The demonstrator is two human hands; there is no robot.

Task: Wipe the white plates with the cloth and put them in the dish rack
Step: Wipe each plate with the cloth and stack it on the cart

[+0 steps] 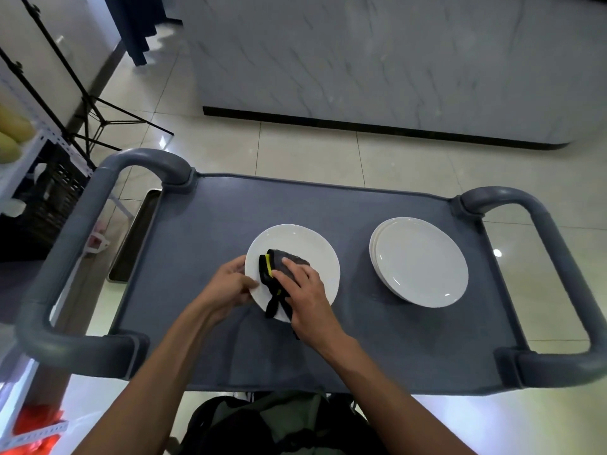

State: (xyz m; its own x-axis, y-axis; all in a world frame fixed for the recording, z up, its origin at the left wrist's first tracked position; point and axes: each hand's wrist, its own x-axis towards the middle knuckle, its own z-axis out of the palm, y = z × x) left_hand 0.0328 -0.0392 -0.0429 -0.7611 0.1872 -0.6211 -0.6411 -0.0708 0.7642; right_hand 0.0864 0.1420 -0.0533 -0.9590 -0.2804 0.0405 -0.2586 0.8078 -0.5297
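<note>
A single white plate (295, 244) lies in the middle of the grey cart top (203, 244). A dark cloth with a yellow edge (279, 262) sits bunched on the plate. My right hand (305, 297) presses down on the cloth with its fingers spread over it. My left hand (230, 284) grips the plate's left rim, thumb on top. To the right, a stack of white plates (423, 262) rests on the cart. No dish rack shows in this view.
The cart has thick grey handles at the left (82, 224) and right (565, 264). A metal tray (138, 238) hangs off the cart's left side. A black tripod (95, 116) and shelving stand at far left. A marble counter (377, 67) lies beyond.
</note>
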